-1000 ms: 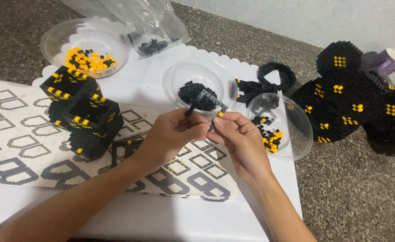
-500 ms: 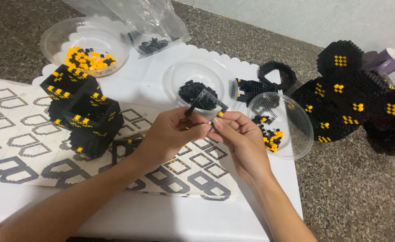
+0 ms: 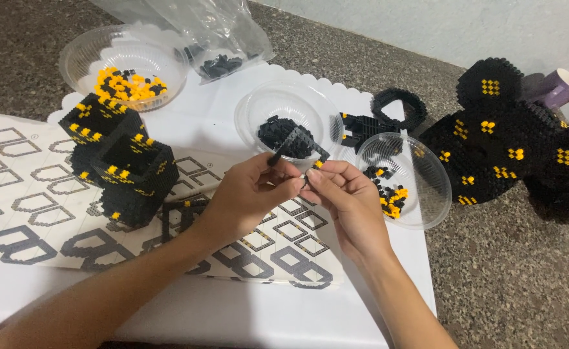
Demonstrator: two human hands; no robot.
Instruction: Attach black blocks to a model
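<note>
The left hand [image 3: 249, 194] and right hand [image 3: 349, 200] pinch a thin black brick strip [image 3: 295, 143] between their fingertips, held above the white board [image 3: 232, 310]. Under them lies a paper plan [image 3: 32, 213] — 3 clear bowls [image 3: 126, 48] sit around. The floor [image 3: 523, 278] is speckled stone, by a pale wall [image 3: 439, 26].

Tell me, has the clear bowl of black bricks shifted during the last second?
No. The clear bowl of black bricks sits in the same spot beside the yellow-and-black bowl, on the white mat.

Purple mug [image 3: 561, 89] half behind black model [image 3: 510, 139]
</note>
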